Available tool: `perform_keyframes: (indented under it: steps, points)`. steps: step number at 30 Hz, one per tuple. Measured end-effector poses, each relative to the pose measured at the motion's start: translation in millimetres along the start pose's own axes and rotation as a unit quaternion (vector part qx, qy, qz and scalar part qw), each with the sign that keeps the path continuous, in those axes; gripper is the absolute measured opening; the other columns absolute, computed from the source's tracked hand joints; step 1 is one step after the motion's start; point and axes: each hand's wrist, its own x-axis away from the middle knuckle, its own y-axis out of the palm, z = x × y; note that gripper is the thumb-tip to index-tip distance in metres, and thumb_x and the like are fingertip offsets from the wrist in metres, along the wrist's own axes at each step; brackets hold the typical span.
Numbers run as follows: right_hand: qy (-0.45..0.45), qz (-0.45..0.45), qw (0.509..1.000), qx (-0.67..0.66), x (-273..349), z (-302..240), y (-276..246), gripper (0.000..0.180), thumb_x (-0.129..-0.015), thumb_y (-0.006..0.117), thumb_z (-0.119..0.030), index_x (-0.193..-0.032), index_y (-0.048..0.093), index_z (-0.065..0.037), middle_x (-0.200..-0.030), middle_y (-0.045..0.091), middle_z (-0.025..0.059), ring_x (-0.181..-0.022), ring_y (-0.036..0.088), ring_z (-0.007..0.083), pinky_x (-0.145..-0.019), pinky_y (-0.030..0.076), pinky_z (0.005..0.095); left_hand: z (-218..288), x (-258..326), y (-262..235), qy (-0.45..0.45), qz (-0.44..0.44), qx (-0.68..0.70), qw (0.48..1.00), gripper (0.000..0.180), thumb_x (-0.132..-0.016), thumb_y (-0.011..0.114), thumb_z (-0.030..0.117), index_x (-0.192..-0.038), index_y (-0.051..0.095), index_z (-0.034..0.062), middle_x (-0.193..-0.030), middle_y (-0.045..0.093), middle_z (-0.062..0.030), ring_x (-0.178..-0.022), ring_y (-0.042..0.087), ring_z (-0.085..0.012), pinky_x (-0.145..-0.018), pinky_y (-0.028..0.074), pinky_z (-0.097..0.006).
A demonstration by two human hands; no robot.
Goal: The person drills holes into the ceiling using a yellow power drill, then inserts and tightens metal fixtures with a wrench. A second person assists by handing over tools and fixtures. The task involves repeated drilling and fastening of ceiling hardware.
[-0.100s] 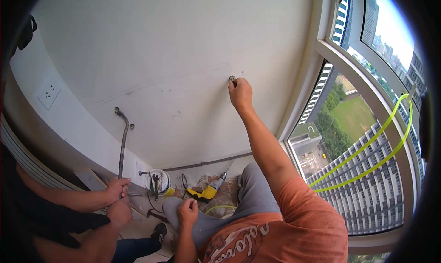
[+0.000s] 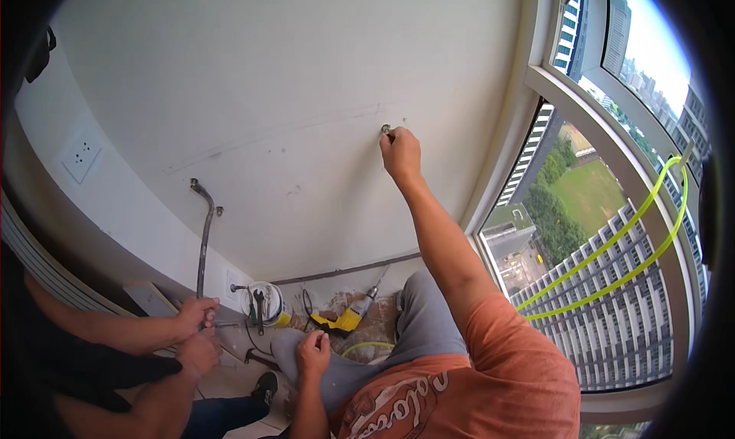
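My right arm reaches up to the white wall, and my right hand is closed in a pinch on a small metal bolt that sticks out of it. My left hand rests by my bent knee with its fingers curled; whatever it may hold is too small to make out. Past that hand, a yellow and black power drill lies on the dusty floor, its long bit toward the wall.
At left, a co-worker's hands grip a long grey bar, its bent top at another wall fitting. A white bucket with tools stands near the wall base. A hammer lies nearby. Yellow-green cord hangs by the window at right.
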Motion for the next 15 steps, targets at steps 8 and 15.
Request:
perform_keyframes:
  steps: [8,15]
  points:
    - [0.168,0.027,0.977,-0.128,15,-10,-7,0.027,-0.082,0.061,-0.015,-0.100,0.063,0.006,-0.079,0.068,0.0128,-0.066,0.063,0.0186,-0.065,0.052,0.0330,-6,1,1,0.004,0.000,0.003,1.000,0.013,-0.085,0.067,0.013,-0.091,0.065,0.0019,-0.079,0.065,-0.0155,-0.069,0.065,-0.0327,-0.063,0.051,-0.041]
    - [0.118,-0.073,0.979,-0.148,21,-5,-6,0.046,-0.086,0.058,-0.014,-0.127,0.050,0.005,-0.081,0.066,0.0101,-0.069,0.065,0.0166,-0.065,0.052,0.0297,-6,2,2,0.004,-0.004,-0.010,1.000,0.013,-0.085,0.068,0.013,-0.091,0.065,0.0024,-0.079,0.066,-0.0150,-0.069,0.065,-0.0333,-0.063,0.051,-0.041]
